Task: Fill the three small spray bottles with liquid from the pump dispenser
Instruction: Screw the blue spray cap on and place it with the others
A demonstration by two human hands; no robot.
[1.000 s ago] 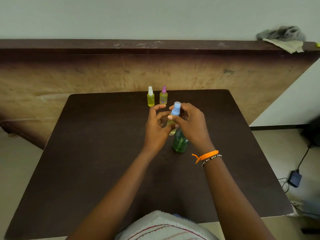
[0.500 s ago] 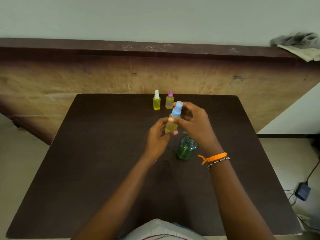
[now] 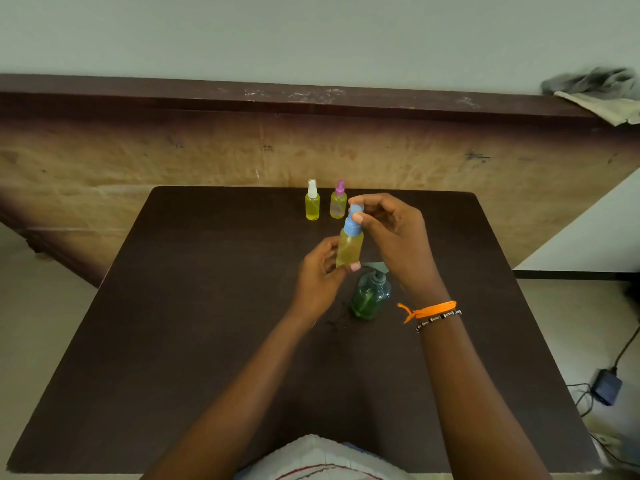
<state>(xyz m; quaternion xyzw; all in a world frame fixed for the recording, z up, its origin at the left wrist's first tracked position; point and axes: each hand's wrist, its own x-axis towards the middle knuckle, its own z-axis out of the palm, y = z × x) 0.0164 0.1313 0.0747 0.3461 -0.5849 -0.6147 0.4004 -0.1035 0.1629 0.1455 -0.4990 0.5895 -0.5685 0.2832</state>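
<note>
I hold a small spray bottle with a blue top (image 3: 349, 249), filled with yellow liquid, above the middle of the dark table (image 3: 194, 323). My left hand (image 3: 318, 275) grips its lower body. My right hand (image 3: 391, 233) pinches the blue spray head from the right. Just below them stands the green pump dispenser (image 3: 369, 297), upright on the table. Two more small bottles with yellow liquid stand at the far edge: one with a white top (image 3: 312, 200) and one with a purple top (image 3: 338, 200).
A wooden panel with a dark ledge (image 3: 311, 98) rises behind the table. Grey and beige cloths (image 3: 602, 91) lie on the ledge at the right. A black adapter with cables (image 3: 606, 389) sits on the floor at the right.
The blue-topped bottle has come up clear of the pump dispenser and stands more upright between my hands. My left hand has slid down to its base. The camera has tilted slightly.
</note>
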